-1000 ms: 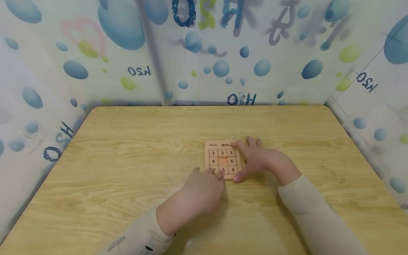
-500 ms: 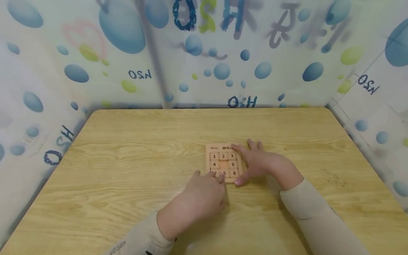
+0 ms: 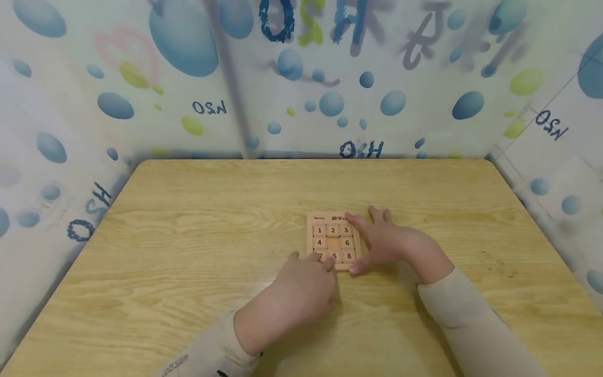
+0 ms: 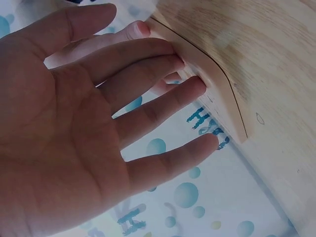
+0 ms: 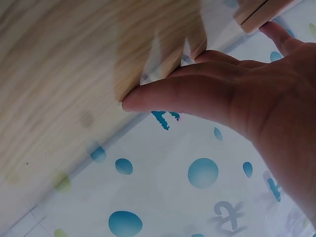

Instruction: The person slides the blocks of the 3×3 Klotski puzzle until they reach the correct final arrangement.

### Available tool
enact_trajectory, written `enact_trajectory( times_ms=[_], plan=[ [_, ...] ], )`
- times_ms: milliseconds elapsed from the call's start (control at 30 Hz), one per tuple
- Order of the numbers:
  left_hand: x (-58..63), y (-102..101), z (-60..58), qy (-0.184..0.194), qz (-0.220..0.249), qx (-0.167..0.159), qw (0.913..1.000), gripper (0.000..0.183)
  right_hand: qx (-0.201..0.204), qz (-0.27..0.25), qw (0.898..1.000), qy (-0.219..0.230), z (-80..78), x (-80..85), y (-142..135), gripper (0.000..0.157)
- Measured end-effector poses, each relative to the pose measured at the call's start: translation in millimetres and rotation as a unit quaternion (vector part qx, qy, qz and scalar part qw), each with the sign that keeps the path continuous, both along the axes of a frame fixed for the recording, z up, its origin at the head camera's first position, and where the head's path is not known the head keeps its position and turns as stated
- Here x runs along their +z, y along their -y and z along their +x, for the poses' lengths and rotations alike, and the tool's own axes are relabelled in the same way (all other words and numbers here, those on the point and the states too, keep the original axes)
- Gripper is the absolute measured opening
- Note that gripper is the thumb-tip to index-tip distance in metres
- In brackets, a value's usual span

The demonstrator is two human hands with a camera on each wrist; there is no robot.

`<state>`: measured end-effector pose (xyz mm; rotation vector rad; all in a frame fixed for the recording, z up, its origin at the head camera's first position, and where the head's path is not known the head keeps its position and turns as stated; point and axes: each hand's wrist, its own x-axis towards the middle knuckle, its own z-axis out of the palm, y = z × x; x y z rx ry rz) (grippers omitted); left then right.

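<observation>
A small wooden number slide puzzle [image 3: 333, 243] lies flat on the table. Its tiles read 1 2 3, then 4, a gap and 6, then 7 5 8. My left hand [image 3: 303, 283] reaches in from the near left, fingers extended, fingertips on the bottom row at the 7 and 5 tiles. In the left wrist view the fingertips meet the puzzle's pale edge [image 4: 217, 79]. My right hand [image 3: 388, 242] holds the puzzle's right side, index finger at the top edge and thumb at the lower right corner. Its other fingers extend beyond the frame, over the table.
The wood-grain table [image 3: 198, 225] has rounded far corners. Pale walls [image 3: 301, 136] printed with blue and green drops rise behind it and on both sides.
The head view shifts slightly. Both hands keep their places on the puzzle, and the tiles stand in the same order.
</observation>
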<state>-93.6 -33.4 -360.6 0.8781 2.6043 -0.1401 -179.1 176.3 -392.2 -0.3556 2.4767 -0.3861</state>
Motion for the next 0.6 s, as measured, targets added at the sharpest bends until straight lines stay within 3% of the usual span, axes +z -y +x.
enact_trajectory(
  times_ms=[600],
  plan=[
    [3.8, 2.2, -0.8, 0.024, -0.013, -0.019, 0.9994, 0.056, 0.007, -0.007, 1.000, 0.006, -0.3, -3.1, -4.9, 0.128]
  ],
)
